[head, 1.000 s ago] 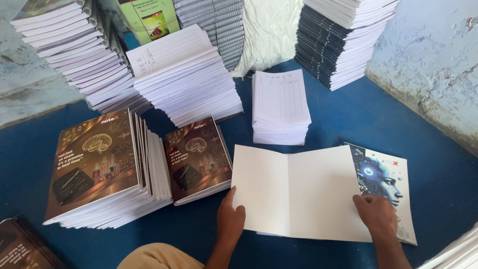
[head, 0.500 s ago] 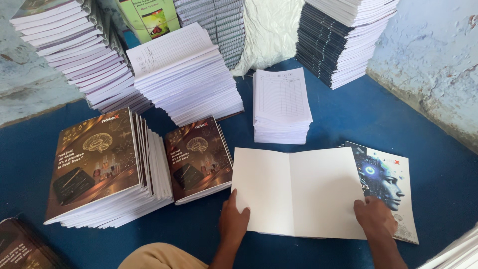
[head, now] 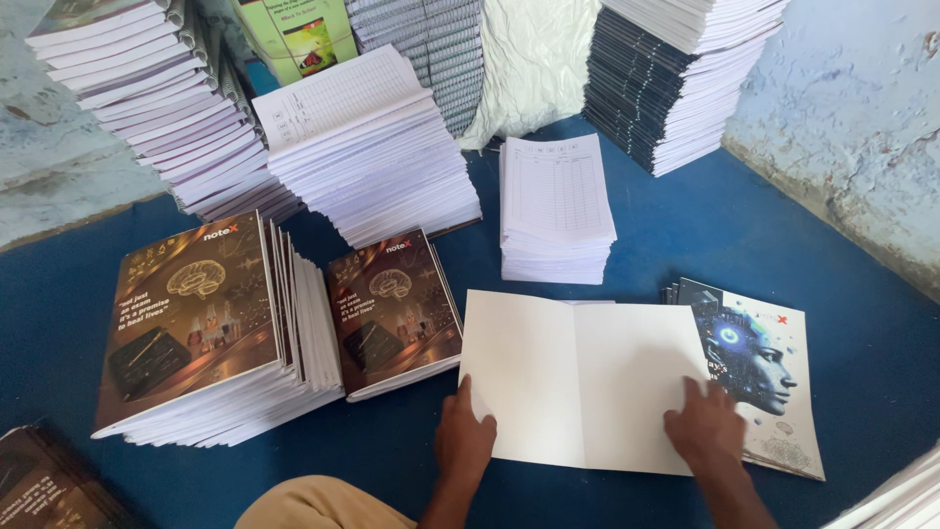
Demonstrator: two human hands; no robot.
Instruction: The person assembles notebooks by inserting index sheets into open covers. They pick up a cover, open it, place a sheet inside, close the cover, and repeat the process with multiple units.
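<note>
now both hands flat: left hand (head: pixel 465 439), right hand (head: pixel 703 428) on white cover sheet (head: pixel 578 377).

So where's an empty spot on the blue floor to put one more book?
The widest bare blue floor lies on the right, between the ruled-page stack, the dark notebook stack, the pale wall and the face-cover sheets. A smaller patch sits at far left, beside the big brown-cover stack. The back is packed with stacks, and both hands press the open white sheet.
</note>
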